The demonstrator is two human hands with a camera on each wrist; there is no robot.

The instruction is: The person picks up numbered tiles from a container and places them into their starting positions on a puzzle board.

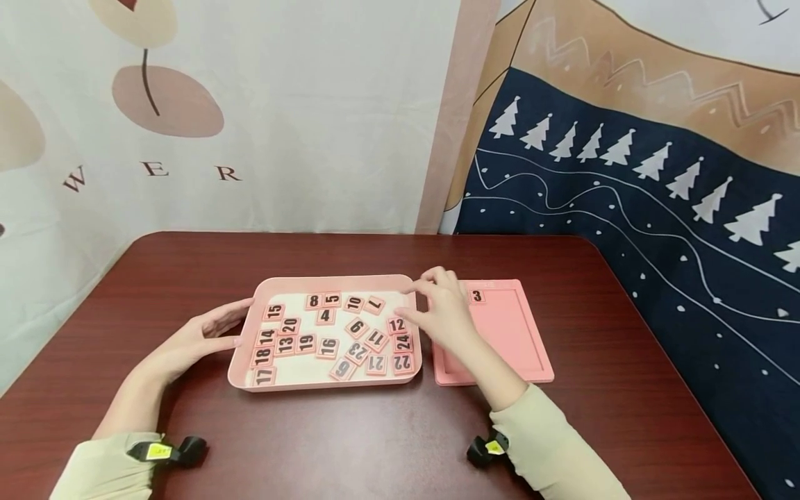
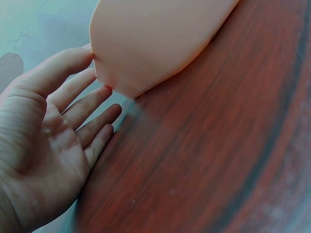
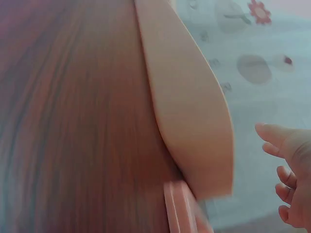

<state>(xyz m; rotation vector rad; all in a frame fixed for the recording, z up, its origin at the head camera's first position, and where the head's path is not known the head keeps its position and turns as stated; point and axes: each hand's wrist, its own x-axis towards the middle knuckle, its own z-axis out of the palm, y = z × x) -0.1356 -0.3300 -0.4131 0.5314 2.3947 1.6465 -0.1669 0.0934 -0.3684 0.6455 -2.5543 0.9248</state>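
Note:
A pink tray (image 1: 325, 386) with a white inside holds several loose number tiles, among them the 12 tile (image 1: 396, 325) and the 16 tile (image 1: 327, 348). My left hand (image 1: 194, 342) touches the tray's left end with thumb and fingertips, its fingers nearly straight, as the left wrist view also shows. Over the tray's right rim is my right hand (image 1: 445, 312), thumb and forefinger apart and nothing between them. To the right lies a flat pink board (image 1: 500, 340) bearing the 3 tile (image 1: 477, 296) near its top edge. The hand and forearm hide the board's left part.
Both things lie on a dark red-brown wooden table (image 1: 312, 444). Behind it hang a pale printed cloth (image 1: 325, 125) and, at the right, a dark blue one (image 1: 625, 208) with white trees. A black wrist camera is on each sleeve.

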